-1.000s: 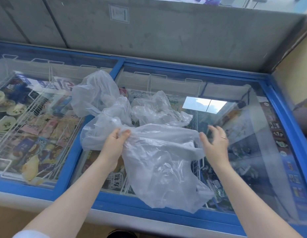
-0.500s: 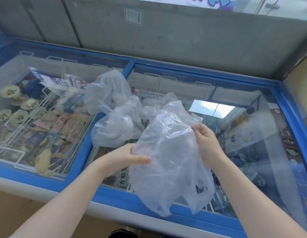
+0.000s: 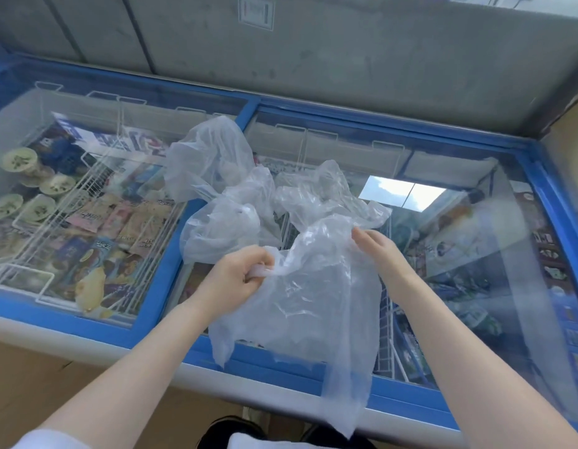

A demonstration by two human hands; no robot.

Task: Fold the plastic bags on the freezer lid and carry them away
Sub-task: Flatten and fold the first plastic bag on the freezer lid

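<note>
Item: clear plastic bag (image 3: 316, 296), held up over the front edge of the freezer lid (image 3: 475, 254), its lower end hanging past the blue frame; left hand (image 3: 235, 280) grips a bunched top corner, fingers curled round it; right hand (image 3: 375, 246) pinches the other top edge, though how tight that hold is cannot be told through the film. Further stock: heap of crumpled bags (image 3: 222, 196) lying on the glass across the centre rail, just behind the held one. Beneath the glass: wire baskets (image 3: 96, 202) of packaged ice creams.

Handling note, as judgement: step in hand is spreading one bag for its first fold; draw both corners apart evenly until the top edge runs straight; let trapped air out; lay it flat on the glass beside the heap, not on it; crease by pressing, since thin film slips and springs back.
</note>
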